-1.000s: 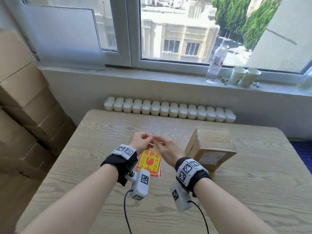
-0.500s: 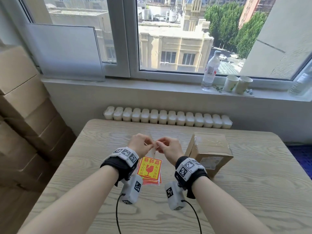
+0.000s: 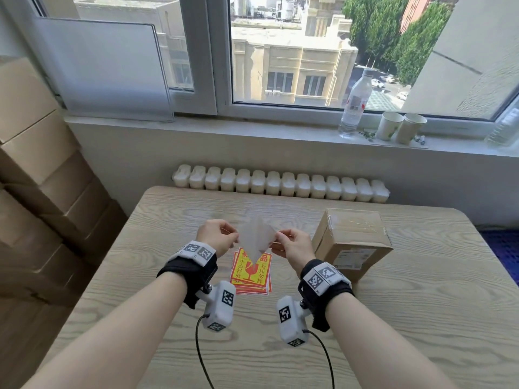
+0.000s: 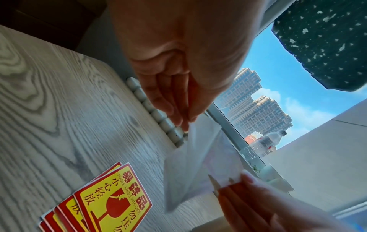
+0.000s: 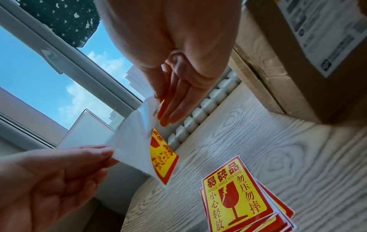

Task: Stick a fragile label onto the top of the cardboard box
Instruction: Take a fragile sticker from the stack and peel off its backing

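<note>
The cardboard box (image 3: 352,242) sits closed and taped near the right edge of the pale wood-grain surface (image 3: 421,318), toward its far side, with a printed shipping slip on the wall facing the person. Nearer the middle of the surface lies a fanned stack of labels (image 3: 250,275), red and yellow, face up, well apart from the box. Above that stack, both hands hold one fragile label (image 5: 161,155) in the air, partly parted from its white backing sheet (image 3: 257,237). The left hand (image 3: 216,238) pinches the backing sheet's edge between thumb and fingers (image 5: 103,153). The right hand (image 3: 293,247) pinches the opposite corner, where label and backing split, its remaining fingers (image 5: 178,108) stretched out straight. The label's printed face turns away from the head camera, so only white shows there.
</note>
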The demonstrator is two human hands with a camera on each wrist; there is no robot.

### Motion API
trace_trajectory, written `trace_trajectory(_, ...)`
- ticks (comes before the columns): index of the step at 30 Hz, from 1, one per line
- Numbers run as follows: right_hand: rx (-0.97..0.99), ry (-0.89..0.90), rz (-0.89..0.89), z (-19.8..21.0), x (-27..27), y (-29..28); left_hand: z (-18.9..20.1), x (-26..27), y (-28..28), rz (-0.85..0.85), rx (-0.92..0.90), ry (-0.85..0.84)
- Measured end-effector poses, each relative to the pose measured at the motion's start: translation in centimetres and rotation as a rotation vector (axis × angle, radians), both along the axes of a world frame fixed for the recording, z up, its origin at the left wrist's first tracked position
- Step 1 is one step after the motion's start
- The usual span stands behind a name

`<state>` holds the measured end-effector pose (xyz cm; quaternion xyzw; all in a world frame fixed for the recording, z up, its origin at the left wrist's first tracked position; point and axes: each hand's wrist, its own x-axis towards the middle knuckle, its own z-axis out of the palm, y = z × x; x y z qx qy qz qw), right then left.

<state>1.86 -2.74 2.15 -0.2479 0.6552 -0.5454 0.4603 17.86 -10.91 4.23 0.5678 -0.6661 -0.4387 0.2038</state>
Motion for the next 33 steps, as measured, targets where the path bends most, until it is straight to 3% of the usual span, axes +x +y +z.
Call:
trace_trajectory(6, 0.032, -0.006, -0.095, -1.6, -0.2, -0.1, -1.6, 2.3, -1.0, 0.123, 0.085, 0.075)
trace_trajectory(19, 0.114, 0.117, -0.188, -2.5, -1.3, -0.2, -4.6, 5.9, -2.6, 0.257, 0.089, 0.053)
trace_trajectory(33, 0.155, 0.534, -0.16, -3.2, -1.9, -0.2, -7.6, 6.1, -3.3, 0.256, 0.172, 0.027)
